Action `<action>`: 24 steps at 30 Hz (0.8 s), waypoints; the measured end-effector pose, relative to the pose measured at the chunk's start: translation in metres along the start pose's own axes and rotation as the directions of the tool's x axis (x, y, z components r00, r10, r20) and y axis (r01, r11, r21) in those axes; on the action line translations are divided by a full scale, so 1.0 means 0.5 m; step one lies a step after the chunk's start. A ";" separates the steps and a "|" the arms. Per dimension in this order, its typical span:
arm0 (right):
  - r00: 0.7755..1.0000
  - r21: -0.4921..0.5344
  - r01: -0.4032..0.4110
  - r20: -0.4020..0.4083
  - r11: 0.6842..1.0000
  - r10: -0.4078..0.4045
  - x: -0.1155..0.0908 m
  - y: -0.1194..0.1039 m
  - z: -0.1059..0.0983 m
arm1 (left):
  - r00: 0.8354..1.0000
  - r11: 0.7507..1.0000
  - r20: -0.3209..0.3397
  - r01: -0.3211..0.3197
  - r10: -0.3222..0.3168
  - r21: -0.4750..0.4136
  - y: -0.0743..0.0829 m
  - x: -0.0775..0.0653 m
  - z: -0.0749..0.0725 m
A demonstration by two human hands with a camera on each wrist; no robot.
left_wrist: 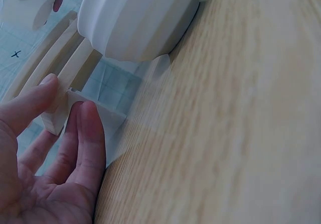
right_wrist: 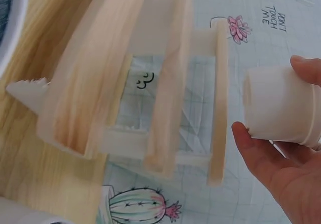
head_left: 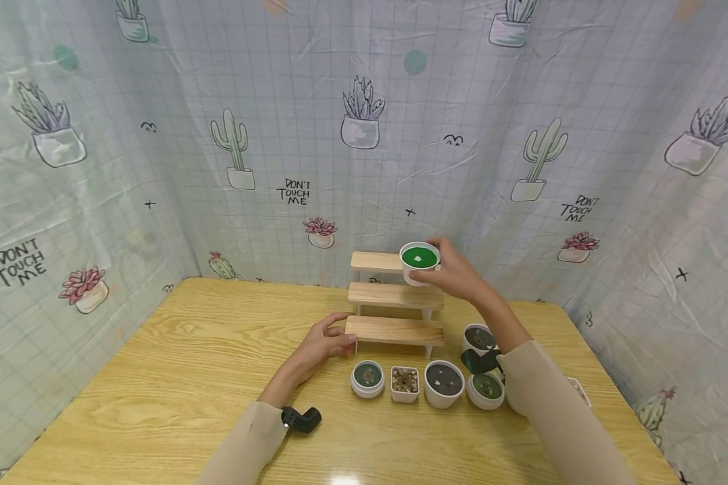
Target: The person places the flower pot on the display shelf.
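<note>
A three-tier wooden shelf stand [head_left: 394, 330] with white legs is on the table near the curtain. At the left end of its lowest step, my left hand [head_left: 318, 347] grips the board; in the left wrist view the thumb lies on the wood and the fingers bend beside the white leg. My right hand [head_left: 458, 275] holds a white round pot [head_left: 414, 273] with a green top and a small white spot in it. In the right wrist view this pot [right_wrist: 281, 103] is tilted sideways, apart from the top step [right_wrist: 219, 98], between thumb and fingers.
Before the stand are a low round pot [head_left: 367, 378], a square pebble-filled pot [head_left: 405, 384], a dark-filled pot [head_left: 444, 384] and a green-topped pot [head_left: 486, 391]. Another dark-filled pot [head_left: 478, 338] is behind, partly covered by the right wrist. A cactus-print curtain [head_left: 291, 135] surrounds the table [head_left: 176, 377].
</note>
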State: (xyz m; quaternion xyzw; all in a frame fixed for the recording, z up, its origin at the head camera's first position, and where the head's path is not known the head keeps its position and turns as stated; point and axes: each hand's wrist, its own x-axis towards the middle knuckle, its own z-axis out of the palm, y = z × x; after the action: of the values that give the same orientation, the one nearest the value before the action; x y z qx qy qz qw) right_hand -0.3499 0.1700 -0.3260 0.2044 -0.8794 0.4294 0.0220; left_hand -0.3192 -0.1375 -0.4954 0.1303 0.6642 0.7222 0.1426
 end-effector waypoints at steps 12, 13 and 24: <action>0.999 0.015 -0.045 0.011 0.999 0.045 0.052 -0.027 0.015 | 1.000 1.000 0.004 0.001 -0.001 0.002 0.000 -0.004 -0.006; 0.999 0.013 -0.044 0.010 0.999 0.044 0.056 -0.027 0.017 | 1.000 1.000 0.002 0.002 -0.002 0.001 0.000 -0.004 -0.005; 0.998 0.024 -0.055 0.025 0.998 0.054 0.087 -0.032 0.039 | 1.000 1.000 -0.001 -0.005 0.005 0.006 -0.002 -0.003 -0.002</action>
State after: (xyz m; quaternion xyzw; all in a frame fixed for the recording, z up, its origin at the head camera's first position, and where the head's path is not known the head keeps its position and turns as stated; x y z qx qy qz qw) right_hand -0.3811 0.1315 -0.3171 0.1856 -0.8795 0.4383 -0.0027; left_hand -0.3179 -0.1388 -0.4964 0.1319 0.6662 0.7205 0.1402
